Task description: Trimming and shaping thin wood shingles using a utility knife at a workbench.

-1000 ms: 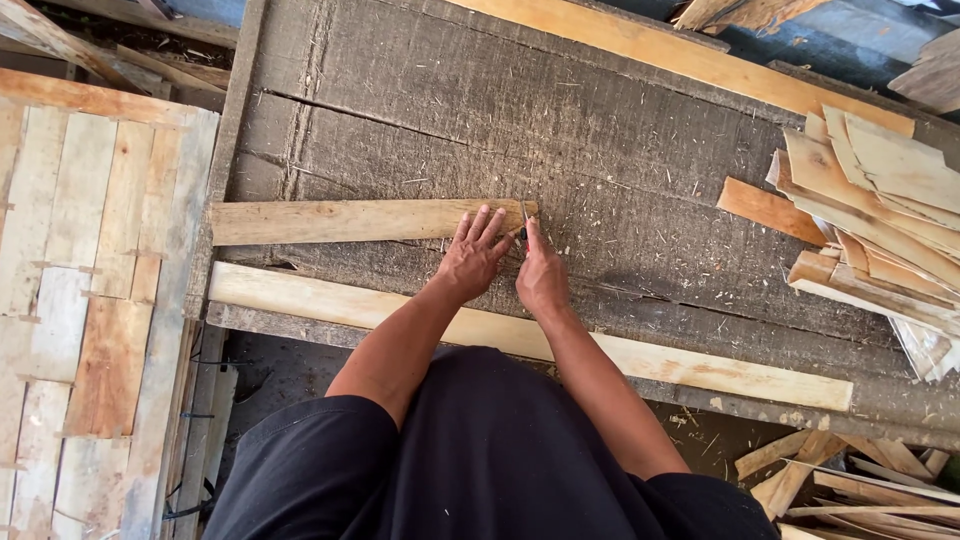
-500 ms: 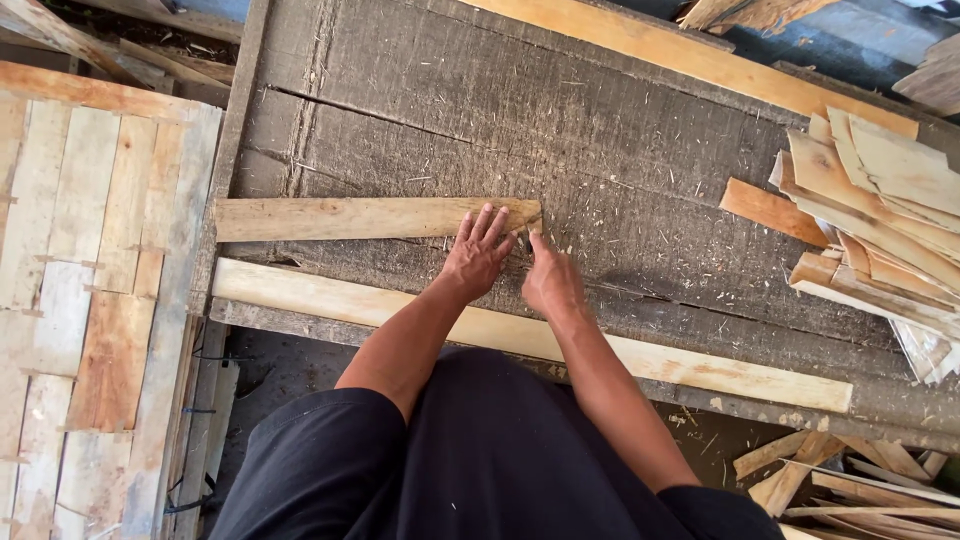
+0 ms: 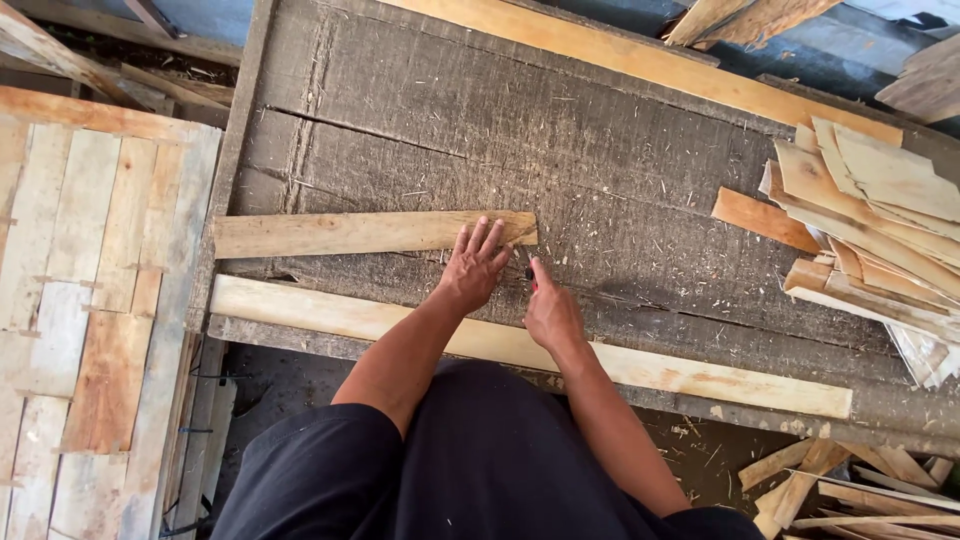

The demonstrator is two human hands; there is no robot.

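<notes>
Pressing flat, the left hand [image 3: 474,262] lies with fingers spread on the right end of a thin wood strip [image 3: 370,233] in the middle of the frame. The strip runs long from left to right across the gray workbench [image 3: 620,160]. The right hand [image 3: 548,312] sits just beside that end, curled around a small red thing [image 3: 531,276]; I cannot tell what it is. A longer pale board [image 3: 330,312] lies below. Loose wood pieces [image 3: 880,220] pile up at the right, well apart.
</notes>
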